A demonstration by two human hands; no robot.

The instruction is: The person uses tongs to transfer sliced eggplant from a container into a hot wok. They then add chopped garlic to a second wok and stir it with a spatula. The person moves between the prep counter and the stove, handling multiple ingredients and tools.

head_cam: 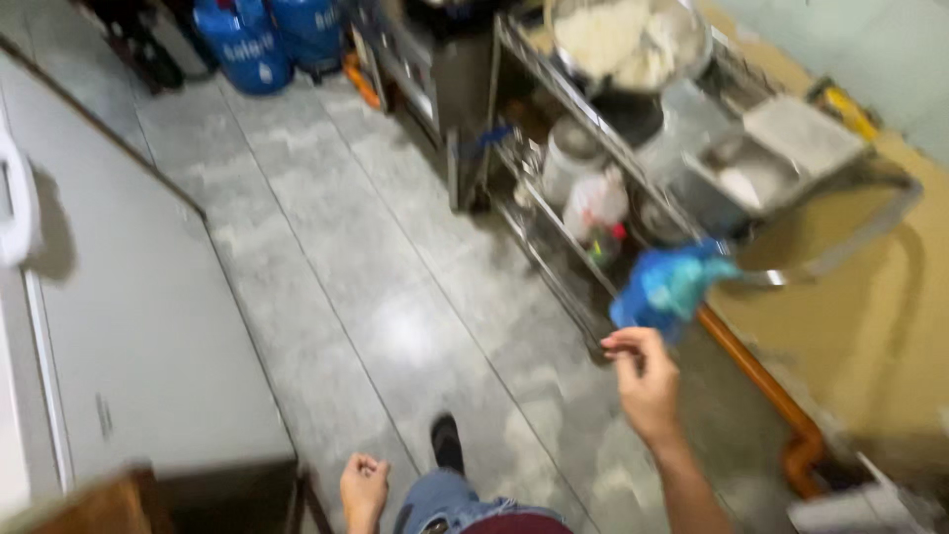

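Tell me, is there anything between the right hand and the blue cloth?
No, nothing visible is between them. The right hand already touches the lower edge of the blue cloth with its fingertips, beside the metal rack.

A white bag-like package [596, 201] with red at its base sits on the metal rack [554, 74].
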